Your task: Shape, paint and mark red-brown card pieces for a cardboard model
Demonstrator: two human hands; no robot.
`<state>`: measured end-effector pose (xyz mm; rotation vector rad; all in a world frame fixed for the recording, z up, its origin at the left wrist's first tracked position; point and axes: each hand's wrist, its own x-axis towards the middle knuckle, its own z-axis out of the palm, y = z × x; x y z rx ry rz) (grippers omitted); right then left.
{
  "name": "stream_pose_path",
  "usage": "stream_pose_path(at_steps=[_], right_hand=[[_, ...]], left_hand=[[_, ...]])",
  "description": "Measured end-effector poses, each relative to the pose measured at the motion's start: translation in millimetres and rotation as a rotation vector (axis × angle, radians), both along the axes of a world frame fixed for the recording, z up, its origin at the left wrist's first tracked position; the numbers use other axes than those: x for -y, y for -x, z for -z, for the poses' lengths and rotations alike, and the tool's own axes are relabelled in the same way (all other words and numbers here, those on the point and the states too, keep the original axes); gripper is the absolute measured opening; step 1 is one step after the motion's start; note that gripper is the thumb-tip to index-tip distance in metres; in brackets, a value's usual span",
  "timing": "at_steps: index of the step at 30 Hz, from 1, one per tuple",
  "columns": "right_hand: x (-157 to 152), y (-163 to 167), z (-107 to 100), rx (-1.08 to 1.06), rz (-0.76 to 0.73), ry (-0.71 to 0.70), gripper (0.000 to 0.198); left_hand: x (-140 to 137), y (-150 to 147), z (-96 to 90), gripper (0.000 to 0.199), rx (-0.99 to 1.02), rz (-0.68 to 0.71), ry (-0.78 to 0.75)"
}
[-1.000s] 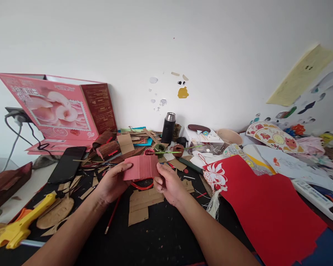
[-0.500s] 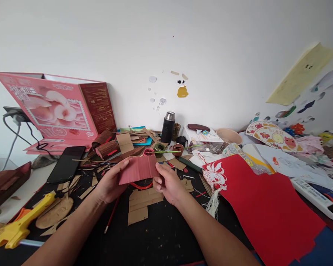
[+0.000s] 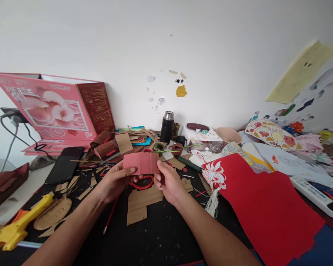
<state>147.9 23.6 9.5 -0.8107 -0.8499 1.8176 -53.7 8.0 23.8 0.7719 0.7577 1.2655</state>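
Observation:
A piece of pinkish-red painted cardboard (image 3: 142,164) is held up over the table, its broad face with faint vertical creases toward me. My left hand (image 3: 115,183) grips its left end, the thumb lying across the front. At the right edge, my right hand (image 3: 169,181) pinches it between thumb and fingers. Below it shows the red handle loop of scissors (image 3: 141,187), partly hidden. A brown cardboard offcut (image 3: 137,212) lies flat beneath my hands. Left of that rests a red pencil (image 3: 111,218). Small open paint jars (image 3: 177,148) stand just beyond.
A yellow glue gun (image 3: 24,225) and a black phone (image 3: 65,164) lie left. Behind stand a pink box (image 3: 58,107) and a black thermos (image 3: 166,129). Rolled brown-painted cardboard (image 3: 107,149) lies among scraps. A large red sheet (image 3: 272,207) covers the right side.
The painted cardboard has been tilted more upright to face me and shifted slightly right. My left thumb now lies across its front, and more of the scissors' red handle shows.

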Motion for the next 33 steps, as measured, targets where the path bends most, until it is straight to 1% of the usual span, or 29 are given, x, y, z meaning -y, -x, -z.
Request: stream_pose_path(at_steps=[4,8,13,15,16,18,19,22,24,27,30,33], right_hand=[[2,1,-2,0.033,-0.049,-0.028,0.069],[7,2,-3,0.085,-0.126,-0.077,0.067],[11,5,-1,0.14,-0.228,-0.127,0.067],[12,6,-1,0.149,-0.214,-0.129,0.067],[12,6,-1,0.148,-0.19,-0.129,0.067],[10,5,-2,0.135,-0.124,-0.127,0.066],[10,5,-2,0.128,-0.089,-0.126,0.065],[7,4,-3,0.114,-0.031,-0.114,0.063],[6,4,-3,0.109,-0.025,-0.111,0.062],[7,5,-2,0.1,-0.039,-0.116,0.062],[10,5,-2,0.119,-0.073,-0.136,0.063],[12,6,-1,0.169,-0.133,-0.173,0.063]], left_hand=[[-5,4,2.5,0.04,0.059,-0.058,-0.006],[-7,9,0.6,0.031,0.12,-0.083,-0.013],[-9,13,-2.2,0.024,0.201,-0.174,0.101],[-7,12,-2.6,0.023,0.215,-0.194,0.11],[-6,11,-2.8,0.025,0.217,-0.18,0.092],[-3,8,-2.9,0.033,0.206,-0.11,0.03],[-2,7,-2.8,0.034,0.195,-0.071,-0.004],[0,6,-0.3,0.028,0.159,-0.02,-0.039],[-2,8,3.1,0.027,0.147,-0.044,-0.003],[-6,9,7.5,0.031,0.165,-0.127,0.058],[-8,6,7.1,0.034,0.163,-0.189,0.053],[-9,3,1.9,0.032,0.122,-0.244,0.034]])
